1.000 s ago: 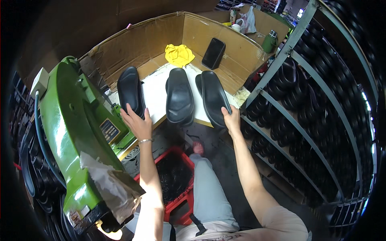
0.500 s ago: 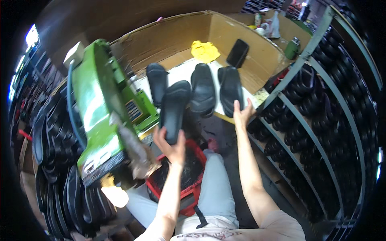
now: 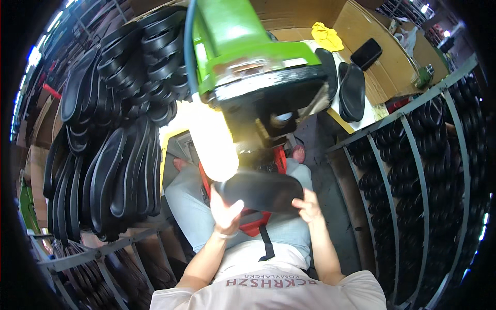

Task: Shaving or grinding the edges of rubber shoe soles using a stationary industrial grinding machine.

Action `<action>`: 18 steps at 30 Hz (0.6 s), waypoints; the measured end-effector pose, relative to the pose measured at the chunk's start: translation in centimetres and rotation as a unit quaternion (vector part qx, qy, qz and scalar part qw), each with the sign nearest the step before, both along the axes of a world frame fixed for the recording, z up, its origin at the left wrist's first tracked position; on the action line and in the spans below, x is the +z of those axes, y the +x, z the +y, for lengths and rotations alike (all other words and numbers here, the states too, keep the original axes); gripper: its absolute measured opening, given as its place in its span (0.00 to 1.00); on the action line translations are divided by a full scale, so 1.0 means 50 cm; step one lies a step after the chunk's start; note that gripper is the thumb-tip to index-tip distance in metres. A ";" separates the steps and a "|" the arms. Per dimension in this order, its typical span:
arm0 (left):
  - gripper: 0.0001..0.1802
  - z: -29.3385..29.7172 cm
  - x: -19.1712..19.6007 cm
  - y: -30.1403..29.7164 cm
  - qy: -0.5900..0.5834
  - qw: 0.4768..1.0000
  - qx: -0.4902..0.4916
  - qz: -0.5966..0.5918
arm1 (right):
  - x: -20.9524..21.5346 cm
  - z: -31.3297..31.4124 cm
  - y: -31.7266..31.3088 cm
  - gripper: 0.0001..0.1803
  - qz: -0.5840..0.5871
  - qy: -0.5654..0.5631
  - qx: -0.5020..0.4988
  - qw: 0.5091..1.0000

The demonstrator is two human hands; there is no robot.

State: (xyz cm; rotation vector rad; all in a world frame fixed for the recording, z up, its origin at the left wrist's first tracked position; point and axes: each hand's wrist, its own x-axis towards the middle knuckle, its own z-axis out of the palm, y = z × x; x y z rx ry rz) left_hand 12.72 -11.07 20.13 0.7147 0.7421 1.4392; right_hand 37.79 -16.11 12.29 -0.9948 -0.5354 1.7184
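Note:
A black shoe sole (image 3: 264, 192), slightly blurred, lies crosswise above my lap. My left hand (image 3: 226, 212) grips its left end, with the thumb on top. At the other end, my right hand (image 3: 308, 206) pinches the edge between thumb and fingers. Just beyond the sole's left end a bright lamp (image 3: 212, 139) glows beneath the green machine (image 3: 232, 31). Under the sole, between my knees, stands a red bin (image 3: 253, 223), mostly hidden. More black soles (image 3: 352, 93) rest on the white tabletop at the far right.
Stacked black soles (image 3: 124, 170) crowd the left side. Metal racks (image 3: 405, 155) full of dark soles line the right. A cardboard box wall (image 3: 356, 67) encloses the table, with a yellow cloth (image 3: 327, 37) and a dark block (image 3: 366, 54) there.
My view has swung left and down. The sole in my left hand has come from the table toward my lap and turned crosswise. My right hand has left the table and taken its other end.

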 end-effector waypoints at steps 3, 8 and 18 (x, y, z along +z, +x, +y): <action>0.12 0.052 0.043 0.062 0.001 0.966 -0.035 0.256 | -0.049 -0.075 -0.050 0.29 -0.001 -0.043 0.022 0.999; 0.13 0.117 0.053 0.073 0.125 0.890 -0.036 0.436 | -0.038 -0.089 -0.149 0.26 0.107 -0.070 0.036 0.991; 0.13 0.098 0.053 0.050 0.092 0.907 -0.003 0.412 | 0.062 -0.046 0.012 0.34 -0.033 0.028 -0.269 0.962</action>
